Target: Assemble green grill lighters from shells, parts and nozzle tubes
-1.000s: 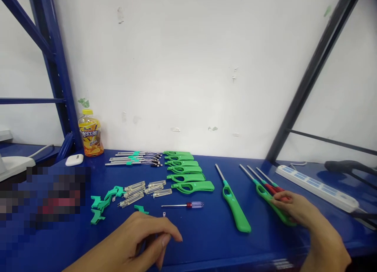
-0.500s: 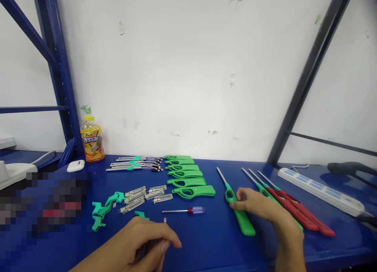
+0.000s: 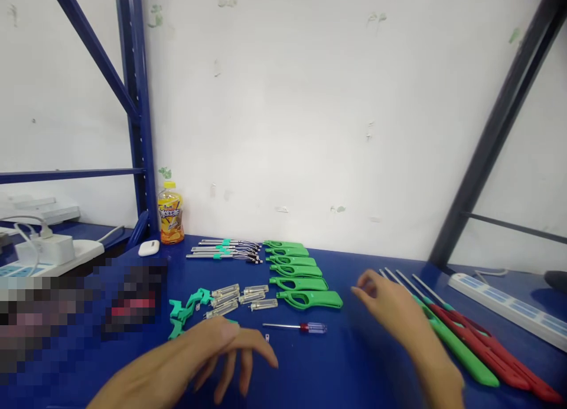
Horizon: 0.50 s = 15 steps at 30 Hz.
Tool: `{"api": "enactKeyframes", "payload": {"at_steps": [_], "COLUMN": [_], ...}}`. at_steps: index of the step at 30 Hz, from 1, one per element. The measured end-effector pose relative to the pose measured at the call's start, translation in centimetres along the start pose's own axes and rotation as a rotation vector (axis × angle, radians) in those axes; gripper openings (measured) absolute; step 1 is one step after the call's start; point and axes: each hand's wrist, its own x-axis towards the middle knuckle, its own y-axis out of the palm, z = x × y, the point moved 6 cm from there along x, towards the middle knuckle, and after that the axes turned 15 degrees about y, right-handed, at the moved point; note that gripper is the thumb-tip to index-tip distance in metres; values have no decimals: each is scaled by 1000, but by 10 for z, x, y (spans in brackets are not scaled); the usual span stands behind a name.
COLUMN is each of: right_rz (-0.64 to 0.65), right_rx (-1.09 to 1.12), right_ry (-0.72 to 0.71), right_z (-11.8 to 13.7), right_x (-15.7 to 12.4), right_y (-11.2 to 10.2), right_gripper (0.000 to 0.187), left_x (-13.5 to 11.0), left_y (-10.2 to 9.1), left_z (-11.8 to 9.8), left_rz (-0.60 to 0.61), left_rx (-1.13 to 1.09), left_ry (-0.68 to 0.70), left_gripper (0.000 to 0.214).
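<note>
My left hand [image 3: 212, 356] hovers low over the near table with bent, spread fingers and nothing in it. A small metal piece [image 3: 267, 337] lies just past its index finger. My right hand [image 3: 385, 303] is empty, its fingers loosely curved and the thumb apart. It is between the green handle shells and the finished-looking lighters. Beside its wrist lie green lighters [image 3: 465, 347] and red lighters [image 3: 482, 344] with long metal rods, partly hidden by the forearm. A screwdriver [image 3: 312, 327] with a clear purple and red handle lies between my hands. Several green handle shells [image 3: 314, 300] are stacked in a column behind it.
Clear fuel tanks [image 3: 224, 303] and teal plastic triggers [image 3: 177, 314] lie left of centre. Behind them are metal rods with wires [image 3: 217, 255]. A drink bottle [image 3: 170, 214] and white earbud case [image 3: 149, 248] stand back left. A power strip [image 3: 509, 308] lies at right.
The green lighter under my right hand has moved right, beside the other lighters, and is released. My left hand's fingers have spread. The view has shifted left.
</note>
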Motion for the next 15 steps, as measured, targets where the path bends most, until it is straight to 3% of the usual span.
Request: {"api": "enactKeyframes", "payload": {"at_steps": [1,3,4,6,9,12,15], "right_rz": [5,43,86,165,234,238,246], "right_rx": [10,35,45,61,73,89,112], "right_ry": [-50,-180,-250,-350,-400,-398,-393], "right_z": [18,48,59,71,70,65,62], "right_x": [-3,-13,-18,-28,-31,-27,-24], "right_y": [8,24,32,45,53,54,55], "right_gripper": [14,9,9,11,14,10,10], "left_x": [1,6,10,23,48,63,61], "left_y": [-12,-43,-65,-104,-148,-169,-174], "left_z": [-1,-5,-6,-2,26,67,104], "left_rz": [-21,-84,-130,-130,-113,-60,-11], "left_rx": [70,202,427,777,854,887,918], "left_ry": [-30,-80,-130,-220,-301,-389,-459], "left_gripper": [88,57,43,36,29,30,34]}}
